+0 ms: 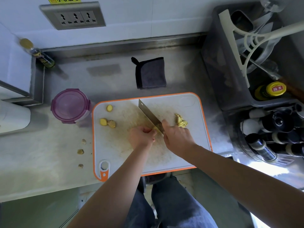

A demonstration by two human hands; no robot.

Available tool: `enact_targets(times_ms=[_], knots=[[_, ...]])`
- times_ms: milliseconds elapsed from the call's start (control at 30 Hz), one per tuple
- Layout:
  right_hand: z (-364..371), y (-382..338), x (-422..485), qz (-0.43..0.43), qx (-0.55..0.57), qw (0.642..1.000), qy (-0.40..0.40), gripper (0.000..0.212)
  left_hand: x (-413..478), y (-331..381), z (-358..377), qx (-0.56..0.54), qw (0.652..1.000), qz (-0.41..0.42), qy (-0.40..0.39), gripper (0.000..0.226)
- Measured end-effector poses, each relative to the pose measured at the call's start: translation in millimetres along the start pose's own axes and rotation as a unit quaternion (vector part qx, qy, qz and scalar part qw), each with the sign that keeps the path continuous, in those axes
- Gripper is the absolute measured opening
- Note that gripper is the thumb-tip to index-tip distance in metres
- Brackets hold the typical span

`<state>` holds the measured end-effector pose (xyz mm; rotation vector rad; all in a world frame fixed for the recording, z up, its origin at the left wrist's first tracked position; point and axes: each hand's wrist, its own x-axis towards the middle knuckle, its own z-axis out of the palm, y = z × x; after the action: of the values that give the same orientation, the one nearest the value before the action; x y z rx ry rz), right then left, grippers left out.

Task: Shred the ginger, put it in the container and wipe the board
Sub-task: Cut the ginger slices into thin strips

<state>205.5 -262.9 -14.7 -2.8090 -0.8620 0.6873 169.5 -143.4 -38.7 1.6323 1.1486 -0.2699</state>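
With left hand [142,136] pinching the small yellow ginger piece [156,128] midway on the white orange-rimmed plastic cutting board [164,160] and right hand [176,135] clamped on the steel cleaver [148,112], tuck knuckles against the blade and cut thin, even slivers.

left grip [141,135] curled, right grip [177,136] clenched

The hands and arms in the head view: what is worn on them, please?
Nothing is worn. The left hand and the right hand have no gloves, and no ring, watch or bracelet shows. The left forearm and the right forearm are bare, with no sleeve in view.
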Motion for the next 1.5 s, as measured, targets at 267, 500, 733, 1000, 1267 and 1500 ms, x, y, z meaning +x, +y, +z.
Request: enact_targets(times_ms=[267, 500, 733, 1000, 1267, 1500], knots=[[6.9, -1.6, -0.9, 0.001, -0.005, 1.000, 0.002, 0.033, -1.6, 0.4, -2.3, 0.003, 1.000, 0.009, -0.007, 0.020], [-0.2, 5.2, -1.9, 0.023, 0.044, 0.999, 0.022, 0.022, -5.1, -0.4, -1.9, 0.003, 0.999, 0.035, -0.002, 0.010], [6.3, 8.0, -10.7, -0.004, -0.019, 1.000, 0.007, 0.026, -1.4, -7.5, 5.1, 0.094, 0.988, 0.118, 0.004, 0.023], [12.5, 7.1, -10.9, 0.023, 0.025, 0.999, 0.018, 0.023, -5.2, -5.8, 6.4, 0.136, 0.977, 0.162, 0.015, 0.019], [16.3, 22.2, -19.0, 0.055, 0.123, 0.989, 0.066, 0.026, -1.5, -12.1, 5.9, 0.154, 0.968, 0.196, 0.034, 0.006], [-1.4, 30.4, -17.5, 0.041, 0.097, 0.992, 0.073, 0.036, -8.8, -12.4, 5.7, 0.213, 0.945, 0.242, 0.060, 0.007]])
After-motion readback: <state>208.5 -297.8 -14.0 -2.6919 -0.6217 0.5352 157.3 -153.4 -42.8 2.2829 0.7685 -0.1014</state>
